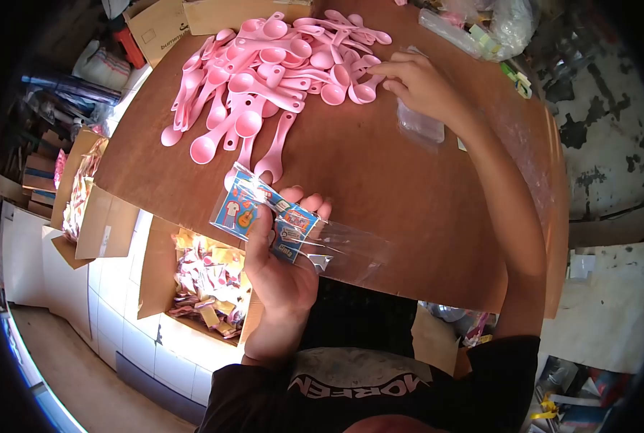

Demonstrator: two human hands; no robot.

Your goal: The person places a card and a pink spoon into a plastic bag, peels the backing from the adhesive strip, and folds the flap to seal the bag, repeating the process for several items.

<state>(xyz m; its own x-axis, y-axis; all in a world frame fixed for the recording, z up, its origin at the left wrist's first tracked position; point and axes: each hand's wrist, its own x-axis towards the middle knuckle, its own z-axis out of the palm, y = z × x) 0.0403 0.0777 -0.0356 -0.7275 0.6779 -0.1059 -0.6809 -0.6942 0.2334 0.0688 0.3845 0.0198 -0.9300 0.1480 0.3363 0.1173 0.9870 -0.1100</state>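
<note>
**Hand state and item count at the packing table**

Left hand (282, 263): palm up, near the table (380, 180) front edge. Fingers curled, thumb pressed across the top; grasping a clear bag (315, 242) with a printed blue card (264, 216) at its mouth. Bag flat, pointing right, lying partly over the table edge. Card shows small cartoon figures; print too small to read.

Right hand (416, 83): stretched across the table to the far side. Fingers half closed, tips touching the right edge of the spoon pile (264, 72). Pinching one spoon or merely resting on it: cannot tell. Under the wrist, a stack of clear bags (419, 123), flat on the table.

Counts:
- Hands: two, both of one person.
- Pink spoons: one loose heap, several dozen, overlapping; exact count not possible. One spoon (275, 148) lies apart at the near side, bowl just beside the card.
- Carded bags in hand: one.
- Open boxes (199, 281) left of and below the table: two with packed goods visible, one directly below the left hand, one (77, 195) farther left.
- Plastic bag of supplies (495, 25): one, at the far right corner of the table.
</note>
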